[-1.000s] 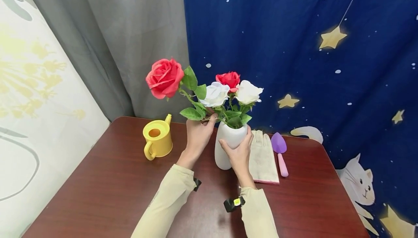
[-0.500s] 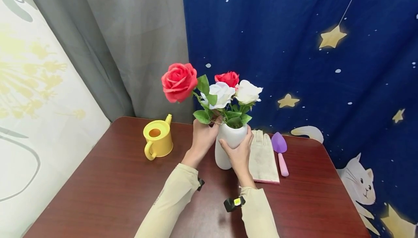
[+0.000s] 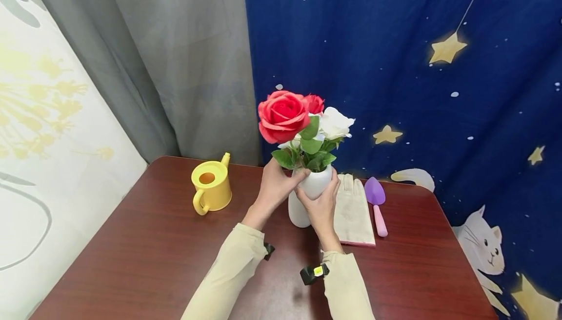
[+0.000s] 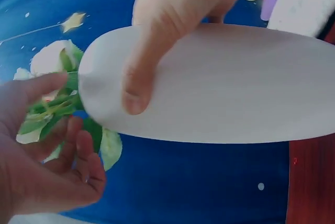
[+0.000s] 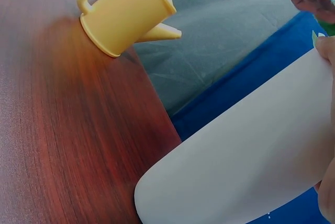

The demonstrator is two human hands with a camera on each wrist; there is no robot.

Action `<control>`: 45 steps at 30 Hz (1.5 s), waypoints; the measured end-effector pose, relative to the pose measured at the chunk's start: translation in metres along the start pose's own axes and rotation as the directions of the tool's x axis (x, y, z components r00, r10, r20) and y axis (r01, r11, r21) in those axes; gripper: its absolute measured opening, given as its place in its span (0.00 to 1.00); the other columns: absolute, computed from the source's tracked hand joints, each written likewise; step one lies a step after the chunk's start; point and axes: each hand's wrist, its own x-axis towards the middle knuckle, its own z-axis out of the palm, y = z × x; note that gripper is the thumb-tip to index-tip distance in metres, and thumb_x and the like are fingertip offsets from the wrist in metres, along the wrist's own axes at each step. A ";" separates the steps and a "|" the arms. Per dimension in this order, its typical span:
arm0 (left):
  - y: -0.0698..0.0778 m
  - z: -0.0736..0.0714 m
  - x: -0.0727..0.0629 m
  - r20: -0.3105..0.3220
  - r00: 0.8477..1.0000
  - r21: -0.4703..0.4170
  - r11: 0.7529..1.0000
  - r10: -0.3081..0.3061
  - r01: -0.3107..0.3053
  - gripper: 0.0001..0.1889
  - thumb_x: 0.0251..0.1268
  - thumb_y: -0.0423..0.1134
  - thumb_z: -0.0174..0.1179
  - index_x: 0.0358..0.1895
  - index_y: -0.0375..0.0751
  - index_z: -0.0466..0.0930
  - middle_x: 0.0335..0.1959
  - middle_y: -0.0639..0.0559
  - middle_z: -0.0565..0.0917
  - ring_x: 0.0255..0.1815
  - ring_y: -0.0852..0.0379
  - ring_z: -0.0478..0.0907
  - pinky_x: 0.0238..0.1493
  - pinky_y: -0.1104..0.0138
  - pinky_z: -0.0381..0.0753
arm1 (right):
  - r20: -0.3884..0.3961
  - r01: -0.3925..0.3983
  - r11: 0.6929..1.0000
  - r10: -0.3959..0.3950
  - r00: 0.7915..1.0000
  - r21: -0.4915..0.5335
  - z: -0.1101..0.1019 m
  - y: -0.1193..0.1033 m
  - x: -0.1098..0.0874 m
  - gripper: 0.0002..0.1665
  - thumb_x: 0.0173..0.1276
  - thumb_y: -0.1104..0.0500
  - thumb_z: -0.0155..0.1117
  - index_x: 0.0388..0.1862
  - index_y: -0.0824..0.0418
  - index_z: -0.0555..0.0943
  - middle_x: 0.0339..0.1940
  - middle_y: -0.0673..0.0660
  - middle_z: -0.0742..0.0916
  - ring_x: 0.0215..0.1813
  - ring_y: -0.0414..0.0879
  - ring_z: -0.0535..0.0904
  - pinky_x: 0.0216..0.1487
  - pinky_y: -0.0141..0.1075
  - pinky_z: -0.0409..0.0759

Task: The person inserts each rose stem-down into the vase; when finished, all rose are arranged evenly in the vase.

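A white vase (image 3: 300, 211) with a smooth, rounded body stands tilted over the middle of the table. My right hand (image 3: 322, 208) grips it near the neck, thumb laid across the front. A large red rose (image 3: 283, 116) leans above the vase mouth in the head view. My left hand (image 3: 276, 183) is at its lower stem, fingers curled about the leafy part and thumb at the rim; in the left wrist view, thumb and fingertips are apart with stems between. Behind stand a smaller red rose (image 3: 315, 104) and a white rose (image 3: 335, 124); another white one is mostly hidden.
A yellow watering can (image 3: 211, 186) stands on the table (image 3: 145, 242) to the left. Right of the vase lie a cream work glove (image 3: 355, 222) and a purple trowel (image 3: 374, 190) with a pink handle. Curtains hang behind the table's far edge.
The large red rose has swung right and slightly down over the vase, now covering much of one white rose. My left hand has moved right to the rim. My right hand keeps its grip.
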 end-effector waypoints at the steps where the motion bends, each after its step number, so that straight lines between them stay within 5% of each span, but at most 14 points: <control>1: 0.002 -0.002 -0.001 0.003 1.000 -0.043 0.999 -0.001 0.001 0.26 0.48 0.35 0.70 0.52 0.37 0.73 0.42 0.48 0.80 0.38 0.53 0.77 0.36 0.60 0.78 | -0.001 0.004 1.000 -0.004 1.000 0.002 0.000 0.000 0.000 0.60 0.46 0.44 0.76 0.72 0.51 0.50 0.64 0.56 0.64 0.51 0.53 0.71 0.44 0.48 0.73; 4: 0.009 -0.004 0.001 -0.045 0.999 -0.146 0.989 0.007 -0.014 0.26 0.50 0.38 0.70 0.54 0.40 0.73 0.46 0.50 0.80 0.44 0.55 0.78 0.42 0.62 0.79 | 0.000 0.015 1.000 -0.015 1.000 0.008 -0.001 -0.001 0.001 0.60 0.46 0.44 0.76 0.72 0.51 0.50 0.65 0.57 0.63 0.52 0.53 0.70 0.45 0.49 0.72; 8: 0.025 -0.006 0.004 -0.167 0.986 -0.198 0.979 0.010 -0.044 0.16 0.54 0.38 0.68 0.44 0.35 0.79 0.36 0.47 0.83 0.37 0.56 0.80 0.39 0.64 0.79 | 0.005 0.019 1.000 -0.020 1.000 0.018 -0.002 0.000 0.002 0.60 0.46 0.45 0.76 0.72 0.53 0.50 0.65 0.57 0.63 0.54 0.53 0.69 0.48 0.50 0.71; 14: 0.015 0.000 0.005 -0.244 0.967 -0.119 0.988 0.066 -0.098 0.11 0.57 0.41 0.66 0.34 0.35 0.82 0.28 0.47 0.83 0.30 0.58 0.79 0.30 0.67 0.78 | 0.015 0.010 1.000 -0.010 1.000 0.020 -0.003 0.001 0.002 0.60 0.46 0.45 0.76 0.72 0.54 0.50 0.64 0.57 0.63 0.54 0.53 0.69 0.49 0.49 0.70; 23: 0.005 0.003 0.011 -0.299 0.936 0.018 0.981 0.189 -0.192 0.09 0.55 0.42 0.67 0.30 0.38 0.84 0.24 0.52 0.83 0.31 0.57 0.74 0.33 0.65 0.71 | 0.017 0.005 1.000 -0.006 1.000 0.012 -0.002 0.000 0.001 0.61 0.46 0.44 0.76 0.72 0.53 0.50 0.65 0.55 0.64 0.55 0.52 0.69 0.50 0.49 0.70; 33: 0.010 0.003 0.015 -0.267 0.943 0.064 0.980 0.200 -0.190 0.09 0.54 0.40 0.68 0.30 0.38 0.83 0.22 0.51 0.82 0.27 0.56 0.76 0.29 0.66 0.72 | 0.023 0.007 1.000 -0.007 1.000 -0.001 -0.004 0.001 0.002 0.61 0.46 0.45 0.76 0.72 0.52 0.49 0.64 0.57 0.63 0.54 0.53 0.69 0.48 0.50 0.71; 39: 0.012 0.009 0.014 -0.161 0.963 0.122 0.973 0.215 -0.197 0.09 0.52 0.39 0.70 0.30 0.37 0.83 0.24 0.48 0.83 0.26 0.54 0.80 0.25 0.67 0.76 | 0.002 0.028 1.000 -0.028 1.000 -0.015 -0.004 0.003 0.003 0.61 0.47 0.49 0.76 0.72 0.56 0.48 0.62 0.60 0.65 0.55 0.55 0.69 0.50 0.51 0.70; 45: 0.011 0.016 0.014 -0.118 0.970 0.185 0.964 0.212 -0.189 0.07 0.50 0.38 0.70 0.30 0.40 0.85 0.26 0.51 0.84 0.32 0.52 0.76 0.34 0.63 0.73 | 0.009 0.041 0.998 -0.040 0.999 -0.038 -0.002 0.004 0.001 0.61 0.48 0.52 0.76 0.72 0.60 0.47 0.61 0.62 0.65 0.58 0.58 0.68 0.53 0.53 0.69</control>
